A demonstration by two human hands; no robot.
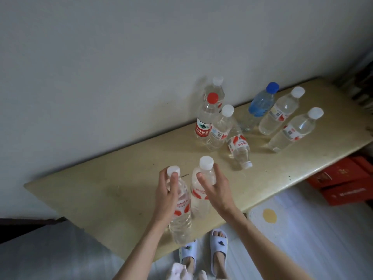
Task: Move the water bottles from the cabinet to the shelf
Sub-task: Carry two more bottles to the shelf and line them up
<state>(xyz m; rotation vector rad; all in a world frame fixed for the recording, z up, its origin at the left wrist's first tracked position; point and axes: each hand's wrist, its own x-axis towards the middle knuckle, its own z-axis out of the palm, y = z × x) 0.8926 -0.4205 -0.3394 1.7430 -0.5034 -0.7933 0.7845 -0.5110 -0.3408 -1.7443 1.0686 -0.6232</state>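
The left hand (167, 190) grips the neck and shoulder of a clear water bottle (180, 211) with a white cap, fingers curled just under the cap; the bottle leans out past the near edge of the beige surface (101, 188), a high hold that suits lifting it or setting it down upright. The right hand (212, 184) curls round the upper body of a second white-capped bottle (198, 190), thumb on the near side and fingers behind, and this bottle stands on the surface just inside the near edge, touching or nearly touching the first. One bottle per hand looks like a way to carry two at once. Toward the far edge by the wall stand a red-capped bottle (205, 118) and two more white-capped ones close together; a blue-capped bottle (260, 104) and two others stand nearer the right end. One bottle lies on its side (239, 150) mid-surface, probably toppled. Whether this surface is the cabinet or the shelf cannot be told.
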